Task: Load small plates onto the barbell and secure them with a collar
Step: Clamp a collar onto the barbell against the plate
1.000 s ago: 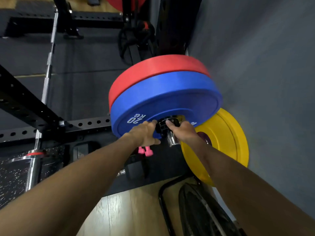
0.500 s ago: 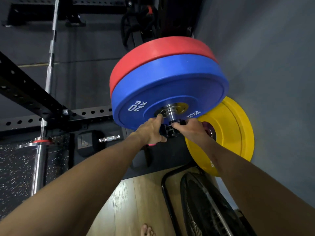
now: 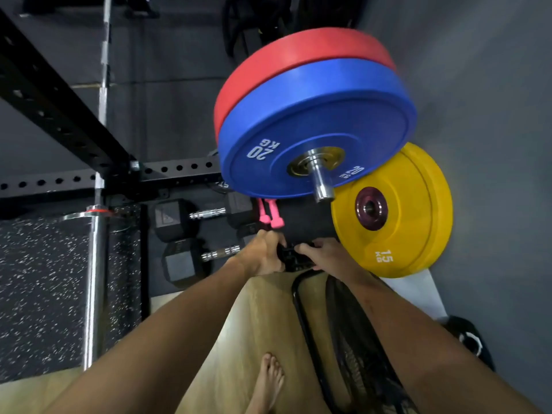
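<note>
Both hands (image 3: 294, 256) gripping black collar (image 3: 291, 256) (off barbell sleeve (image 3: 321, 182))

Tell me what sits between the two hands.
In the head view, a black collar sits between the left hand and right hand, both gripping it, clear of the barbell end.

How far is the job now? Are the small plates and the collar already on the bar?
Done: only the red plate and blue plate sit on the bar end, which is bare.
In hand: the left hand and right hand hold a black collar together, away from the bar.
Left: no small plates are on the bar, so loading and clamping remain.
</note>
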